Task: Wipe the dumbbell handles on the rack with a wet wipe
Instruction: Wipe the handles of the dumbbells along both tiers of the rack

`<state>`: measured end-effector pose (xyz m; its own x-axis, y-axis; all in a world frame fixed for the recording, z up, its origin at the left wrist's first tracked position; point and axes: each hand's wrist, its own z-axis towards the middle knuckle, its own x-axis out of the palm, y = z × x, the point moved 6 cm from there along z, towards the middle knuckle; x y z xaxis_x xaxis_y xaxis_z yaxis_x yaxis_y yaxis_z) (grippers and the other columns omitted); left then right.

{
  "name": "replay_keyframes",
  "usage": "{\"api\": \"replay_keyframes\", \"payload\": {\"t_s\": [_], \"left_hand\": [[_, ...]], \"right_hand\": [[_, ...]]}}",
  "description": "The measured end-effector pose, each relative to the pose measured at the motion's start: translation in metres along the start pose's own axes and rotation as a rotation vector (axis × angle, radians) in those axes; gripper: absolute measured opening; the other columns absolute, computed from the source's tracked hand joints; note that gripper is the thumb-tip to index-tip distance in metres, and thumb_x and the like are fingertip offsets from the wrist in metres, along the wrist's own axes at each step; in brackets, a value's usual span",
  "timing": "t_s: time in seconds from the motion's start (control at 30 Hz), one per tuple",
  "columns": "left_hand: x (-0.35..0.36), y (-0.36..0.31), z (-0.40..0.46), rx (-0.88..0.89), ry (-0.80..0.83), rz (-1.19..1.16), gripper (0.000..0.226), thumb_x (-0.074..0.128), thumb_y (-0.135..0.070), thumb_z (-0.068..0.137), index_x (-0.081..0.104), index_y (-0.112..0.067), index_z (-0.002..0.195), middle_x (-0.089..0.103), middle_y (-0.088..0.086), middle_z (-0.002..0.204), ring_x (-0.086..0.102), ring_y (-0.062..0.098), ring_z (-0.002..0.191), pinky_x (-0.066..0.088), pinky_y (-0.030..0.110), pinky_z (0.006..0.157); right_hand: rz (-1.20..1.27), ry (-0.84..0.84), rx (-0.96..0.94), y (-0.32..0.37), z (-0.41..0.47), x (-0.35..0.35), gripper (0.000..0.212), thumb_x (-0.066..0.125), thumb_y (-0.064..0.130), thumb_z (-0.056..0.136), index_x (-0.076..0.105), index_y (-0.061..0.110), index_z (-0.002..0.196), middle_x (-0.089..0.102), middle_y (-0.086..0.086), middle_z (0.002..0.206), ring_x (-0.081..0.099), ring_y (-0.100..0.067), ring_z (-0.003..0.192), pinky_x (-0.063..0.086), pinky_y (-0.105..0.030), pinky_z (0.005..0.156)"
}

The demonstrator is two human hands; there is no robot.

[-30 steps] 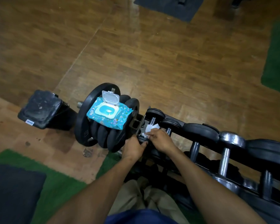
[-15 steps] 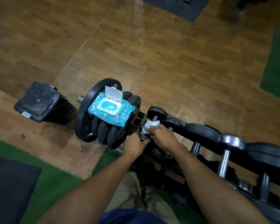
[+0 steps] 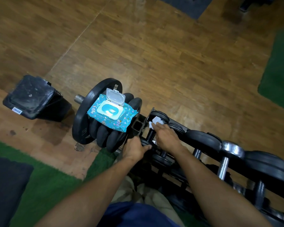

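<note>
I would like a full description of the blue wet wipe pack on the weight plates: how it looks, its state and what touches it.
The wet wipe pack is a soft, glossy packet, turquoise blue with small cartoon figures and a line of white print. It lies flat but slightly tilted on the upper edges of the black weight plates stacked on a peg at the rack's end. In its middle sits a white plastic dispenser frame, and its translucent flip lid stands open, hinged at the far side. Neither hand touches it; only the plates do.

A: Where is there room round the end dumbbell (image 3: 150, 136)?
B: Toward twelve, bare wooden floor (image 3: 170, 63).
A: And at nine?
B: Stacked weight plates (image 3: 95, 128) carrying an open wipes pack (image 3: 111, 114). At three, more dumbbells (image 3: 226, 154) crowd the rack (image 3: 138, 124).
</note>
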<state>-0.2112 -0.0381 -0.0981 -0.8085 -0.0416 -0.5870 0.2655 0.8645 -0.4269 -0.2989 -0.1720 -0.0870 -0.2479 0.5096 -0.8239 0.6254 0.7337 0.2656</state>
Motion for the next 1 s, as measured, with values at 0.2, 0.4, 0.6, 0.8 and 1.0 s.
{"api": "replay_keyframes", "payload": {"t_s": [0.2,0.4,0.6,0.8,1.0], "left_hand": [[0.000,0.001,0.001,0.005,-0.022,0.067,0.053,0.080,-0.055,0.080,0.070,-0.018,0.116,0.074,0.012,0.112,0.069,0.035,0.108,0.053,0.034,0.080],[-0.005,0.000,0.003,0.014,0.011,0.091,0.051,0.080,-0.052,0.081,0.070,-0.015,0.115,0.073,0.018,0.112,0.068,0.039,0.108,0.054,0.038,0.082],[-0.006,-0.002,0.006,0.030,0.031,0.091,0.053,0.083,-0.058,0.076,0.073,-0.015,0.105,0.075,0.014,0.105,0.071,0.035,0.100,0.056,0.035,0.077],[-0.009,-0.003,0.006,0.038,0.039,0.097,0.051,0.082,-0.056,0.078,0.075,-0.018,0.110,0.076,0.012,0.107,0.071,0.033,0.103,0.054,0.033,0.078],[-0.009,-0.002,0.007,0.034,0.057,0.100,0.055,0.082,-0.060,0.077,0.074,-0.018,0.112,0.076,0.011,0.108,0.071,0.034,0.102,0.056,0.034,0.080]], "right_hand": [[0.425,-0.044,0.239,0.013,-0.011,0.013,0.063,0.042,0.010,0.100,0.018,0.004,0.158,0.033,-0.021,0.157,0.038,-0.038,0.139,0.040,-0.040,0.106],[0.821,-0.124,0.629,0.010,-0.002,0.034,0.062,0.043,0.023,0.100,0.021,0.014,0.157,0.060,-0.020,0.129,0.062,-0.031,0.102,0.045,-0.035,0.075],[1.003,-0.126,0.732,0.005,0.009,0.014,0.061,0.039,0.012,0.100,0.022,0.017,0.159,0.060,-0.009,0.108,0.059,-0.025,0.073,0.034,-0.028,0.054],[1.367,-0.026,0.916,-0.003,0.000,0.050,0.022,0.036,0.007,0.097,0.054,0.016,0.108,0.051,-0.013,0.094,0.043,-0.020,0.069,0.048,-0.038,0.066],[1.594,-0.107,0.956,-0.018,0.009,0.042,0.033,0.043,0.005,0.099,0.055,0.005,0.130,0.056,-0.013,0.119,0.056,-0.022,0.090,0.057,-0.037,0.082]]}}
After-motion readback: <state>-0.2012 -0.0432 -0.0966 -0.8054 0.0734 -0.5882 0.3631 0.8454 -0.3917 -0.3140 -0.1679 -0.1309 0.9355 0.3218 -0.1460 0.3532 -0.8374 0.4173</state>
